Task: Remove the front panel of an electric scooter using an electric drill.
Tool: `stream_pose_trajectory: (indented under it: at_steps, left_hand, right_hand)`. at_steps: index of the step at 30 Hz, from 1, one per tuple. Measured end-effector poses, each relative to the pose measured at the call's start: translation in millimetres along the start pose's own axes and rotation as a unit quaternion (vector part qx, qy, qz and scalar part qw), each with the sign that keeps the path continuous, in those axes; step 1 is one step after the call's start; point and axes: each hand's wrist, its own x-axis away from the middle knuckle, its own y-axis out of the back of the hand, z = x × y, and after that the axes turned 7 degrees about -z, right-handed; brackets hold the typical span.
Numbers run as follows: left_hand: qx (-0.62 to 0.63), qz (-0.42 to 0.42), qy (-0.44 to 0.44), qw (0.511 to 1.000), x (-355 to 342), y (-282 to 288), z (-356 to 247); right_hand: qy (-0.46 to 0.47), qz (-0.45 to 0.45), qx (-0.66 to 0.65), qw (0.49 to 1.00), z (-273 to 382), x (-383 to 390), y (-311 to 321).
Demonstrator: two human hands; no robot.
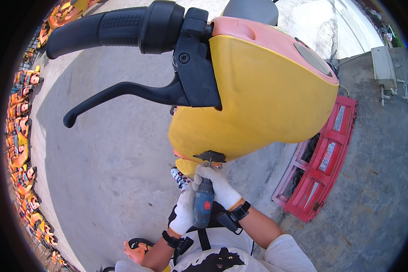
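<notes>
Both my hands wear white gloves and hold a blue drill [204, 204] with a red switch. My left hand [185, 208] closes on its left side, while my right hand [217, 186] grips around its front from the right. The drill's thin bit reaches a dark plate [209, 156] on the lower edge of a yellow scooter body [267, 99] with a pink top panel [233, 29]. Above, a black handlebar grip [118, 28] and curved brake lever [127, 88] extend left from the body.
A red plastic barrier or trough [328, 131] lies on the concrete ground [99, 149] to the right. Many orange and yellow scooters [22, 149] line the far left. A grey box with pipes [381, 65] stands at upper right. A shoe [180, 178] shows beside my left hand.
</notes>
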Motion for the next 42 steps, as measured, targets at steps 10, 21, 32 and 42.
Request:
stream_pose_trajectory:
  at_steps: [10,21,32,42]
  left_hand:
    - [-0.330,0.023,-0.235,0.914,-6,13,13]
    - [-0.351,0.030,-0.245,0.903,-5,18,-2]
    - [-0.466,-0.006,-0.349,0.813,-11,19,-47]
    - [-0.500,-0.006,-0.341,0.796,-2,18,-67]
  right_hand:
    - [0.014,0.005,0.003,1.000,1,-3,3]
    - [0.014,-0.028,0.040,0.999,5,-2,-7]
    - [0.050,-0.032,0.083,0.995,14,-13,-6]
    - [-0.022,-0.003,-0.020,1.000,5,-3,1]
